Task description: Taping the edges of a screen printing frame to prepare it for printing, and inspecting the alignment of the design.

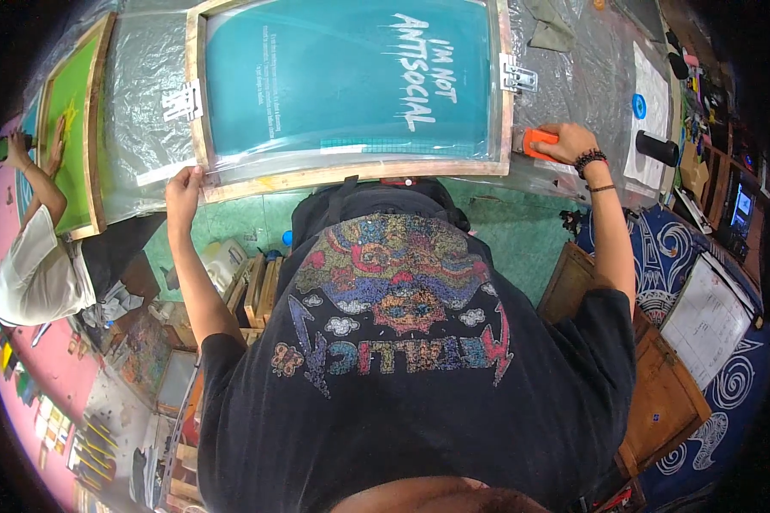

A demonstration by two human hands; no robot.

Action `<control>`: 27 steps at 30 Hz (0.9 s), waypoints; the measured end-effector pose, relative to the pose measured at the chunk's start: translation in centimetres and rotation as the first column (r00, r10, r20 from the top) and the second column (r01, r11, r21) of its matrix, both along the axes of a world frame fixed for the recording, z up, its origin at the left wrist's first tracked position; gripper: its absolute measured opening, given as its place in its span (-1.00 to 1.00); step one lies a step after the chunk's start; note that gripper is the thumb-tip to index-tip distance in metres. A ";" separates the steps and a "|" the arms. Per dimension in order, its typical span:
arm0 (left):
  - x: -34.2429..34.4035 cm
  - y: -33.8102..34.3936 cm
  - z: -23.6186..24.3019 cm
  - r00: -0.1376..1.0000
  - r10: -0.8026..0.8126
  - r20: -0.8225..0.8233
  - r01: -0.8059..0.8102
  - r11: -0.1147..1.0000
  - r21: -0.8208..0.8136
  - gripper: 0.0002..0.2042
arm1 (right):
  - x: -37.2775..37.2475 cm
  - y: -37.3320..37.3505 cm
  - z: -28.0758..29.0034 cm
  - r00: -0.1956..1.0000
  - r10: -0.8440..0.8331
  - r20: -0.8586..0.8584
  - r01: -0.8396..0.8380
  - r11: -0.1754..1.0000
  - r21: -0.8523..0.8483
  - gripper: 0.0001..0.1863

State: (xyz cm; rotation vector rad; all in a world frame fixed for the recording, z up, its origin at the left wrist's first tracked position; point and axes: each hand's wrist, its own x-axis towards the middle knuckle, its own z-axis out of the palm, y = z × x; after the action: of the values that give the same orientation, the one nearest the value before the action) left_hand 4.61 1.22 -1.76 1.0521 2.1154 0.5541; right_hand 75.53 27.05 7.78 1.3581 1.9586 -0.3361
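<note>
Pinching the screen-printing frame (351, 175) by its near-left corner with the left hand (182, 190), presumably steadying it on the plastic-covered counter (564, 98); grasping an orange tool (537, 142) (too covered to identify) with the right hand (575, 144) beside the frame.

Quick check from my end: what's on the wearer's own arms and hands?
The left hand and right hand are ungloved. Short black sleeves leave both forearms bare. The right wrist wears a dark beaded bracelet and a thin dark band; none shows on the left.
</note>
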 end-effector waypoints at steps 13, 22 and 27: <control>-3.3 -1.3 2.2 0.996 0.090 0.018 -0.091 0.996 0.025 -0.65 | -0.5 -2.5 1.5 0.955 -0.177 -0.239 0.193 0.980 0.044 -0.24; -1.0 1.3 0.2 0.978 0.027 0.205 -0.027 1.000 -0.003 -0.69 | 0.5 -1.0 0.3 0.993 -0.104 -0.054 0.105 0.994 0.022 -0.29; -0.8 0.4 -2.4 0.993 0.009 0.122 -0.007 1.000 -0.017 -0.69 | 0.1 0.1 -0.5 0.994 -0.107 0.000 0.107 0.994 -0.017 -0.25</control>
State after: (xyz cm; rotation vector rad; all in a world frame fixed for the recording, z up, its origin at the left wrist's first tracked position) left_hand 3.77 1.66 -4.20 0.9759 2.0153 0.5890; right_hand 75.66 27.14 7.27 1.4547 1.8834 -0.4030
